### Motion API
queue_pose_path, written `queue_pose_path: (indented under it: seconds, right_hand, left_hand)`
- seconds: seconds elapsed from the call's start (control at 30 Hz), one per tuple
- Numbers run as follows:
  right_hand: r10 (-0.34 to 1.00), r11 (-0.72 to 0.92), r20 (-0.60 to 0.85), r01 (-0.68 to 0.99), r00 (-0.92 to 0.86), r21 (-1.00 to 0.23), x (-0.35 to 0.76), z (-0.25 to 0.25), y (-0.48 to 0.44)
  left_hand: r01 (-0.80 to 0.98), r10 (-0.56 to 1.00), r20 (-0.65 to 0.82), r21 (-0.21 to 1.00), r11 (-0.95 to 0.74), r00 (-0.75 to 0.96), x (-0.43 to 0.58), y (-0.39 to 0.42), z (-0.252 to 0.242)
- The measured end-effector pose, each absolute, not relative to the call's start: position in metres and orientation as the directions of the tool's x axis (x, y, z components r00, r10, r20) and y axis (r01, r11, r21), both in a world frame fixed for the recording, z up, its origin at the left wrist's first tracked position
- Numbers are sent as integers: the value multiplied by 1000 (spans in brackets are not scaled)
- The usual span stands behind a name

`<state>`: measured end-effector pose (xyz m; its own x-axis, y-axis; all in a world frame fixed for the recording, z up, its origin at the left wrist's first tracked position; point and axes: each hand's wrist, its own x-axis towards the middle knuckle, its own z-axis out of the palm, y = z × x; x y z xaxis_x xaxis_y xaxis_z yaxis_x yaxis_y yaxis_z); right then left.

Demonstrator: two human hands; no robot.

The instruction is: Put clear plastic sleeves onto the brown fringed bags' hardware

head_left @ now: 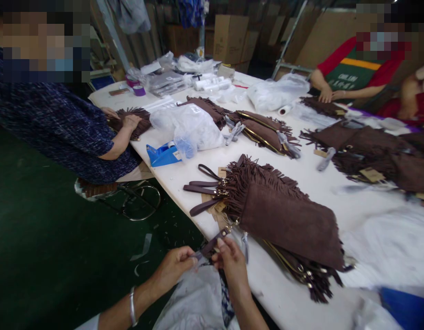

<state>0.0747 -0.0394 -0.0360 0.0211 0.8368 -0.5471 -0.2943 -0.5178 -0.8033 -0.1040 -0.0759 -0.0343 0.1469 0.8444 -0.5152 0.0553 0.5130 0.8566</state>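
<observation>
A brown suede clutch bag [287,224] with fringe lies on a stack of similar bags near my edge of the table. Its wrist strap [210,246] stretches from a metal clasp toward me, over the table edge. My left hand [177,268] is closed in a pinch at the strap's lower end, where a bit of clear plastic seems to show. Higher up, my right hand [232,261] grips the same strap between thumb and fingers, close to the clasp. Several more brown wrist straps [203,188] stick out from the stack, beside paper tags.
A blue tape dispenser [164,155] stands by the table edge, next to a clear plastic bag [191,126]. More fringed bags [366,146] lie to the right. Co-workers handle bags at left and far right. A stool [129,199] stands on the green floor.
</observation>
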Motion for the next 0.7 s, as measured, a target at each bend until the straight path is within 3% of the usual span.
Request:
queue_pose_path:
  seconds: [0.1, 0.27, 0.5, 0.7]
  right_hand:
    - [789, -471, -586, -433, 183, -769, 73, -33, -29]
    - [787, -416, -588, -541, 187, -731, 67, -34, -18]
    - [792, -440, -592, -533, 148, -722, 78, -44, -21]
    - [816, -415, -547, -472, 184, -778, 87, -48, -21]
  left_hand:
    - [118, 842, -507, 862, 493, 184, -116, -76, -30]
    - [115, 849, -502, 865, 489, 164, -114, -67, -21]
    - [-117, 863, -489, 856, 503, 132, -66, -40, -33]
    - [-188, 891, -424, 873, 450, 164, -30, -11, -38]
